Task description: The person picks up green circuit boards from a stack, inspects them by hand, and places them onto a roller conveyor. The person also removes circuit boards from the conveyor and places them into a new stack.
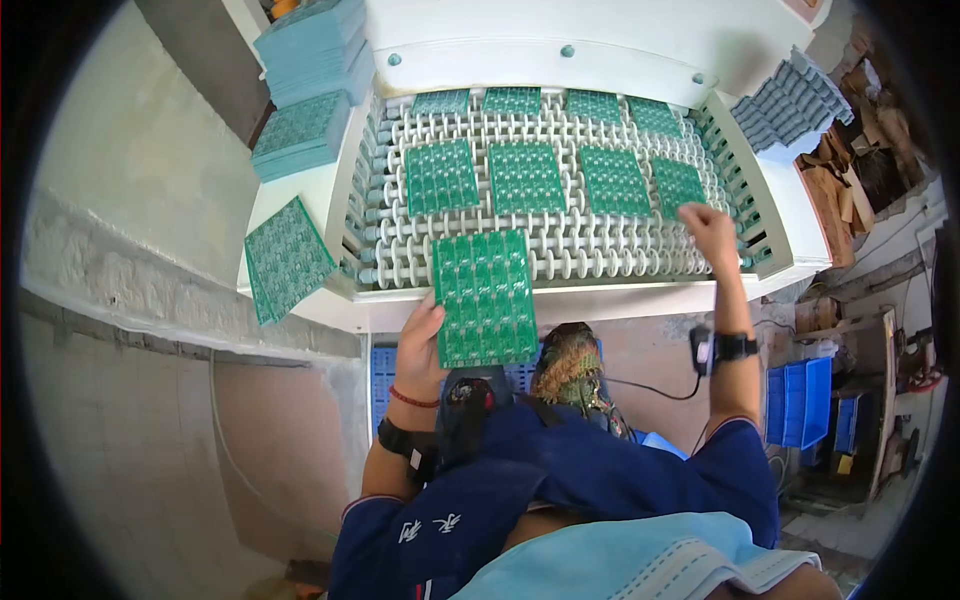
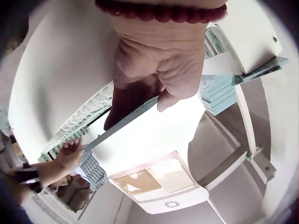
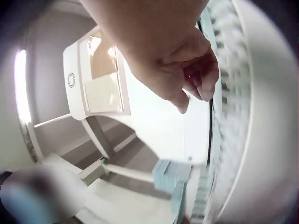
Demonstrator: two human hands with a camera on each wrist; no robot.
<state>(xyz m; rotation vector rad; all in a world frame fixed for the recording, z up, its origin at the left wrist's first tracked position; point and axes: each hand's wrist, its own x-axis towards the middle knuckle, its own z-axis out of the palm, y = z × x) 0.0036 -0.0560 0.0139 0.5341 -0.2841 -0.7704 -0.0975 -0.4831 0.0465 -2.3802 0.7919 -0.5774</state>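
Your left hand holds a green circuit board panel by its left edge, thumb on top and fingers curled under it — the left wrist view shows that grip pinching the thin board edge. The panel lies flat at the near end of the white roller conveyor, partly over the rollers and partly over the front lip of the machine, its long side running away from you.

Your right hand reaches out to the right side of the conveyor, just beside the right-most panel of the middle row. In the head view its fingers look curled downward at the rollers; in the right wrist view the fingertips are bent together close to a panel edge, but the picture is blurred and you cannot tell whether that grip holds anything.

Ahead of your panel, four more panels lie side by side across the rollers, and another row sits farther back, under the machine's white hood. On the white surface to the left, a single panel overhangs the edge; behind it stand two stacks of panels. A red bead bracelet sits on your left wrist.
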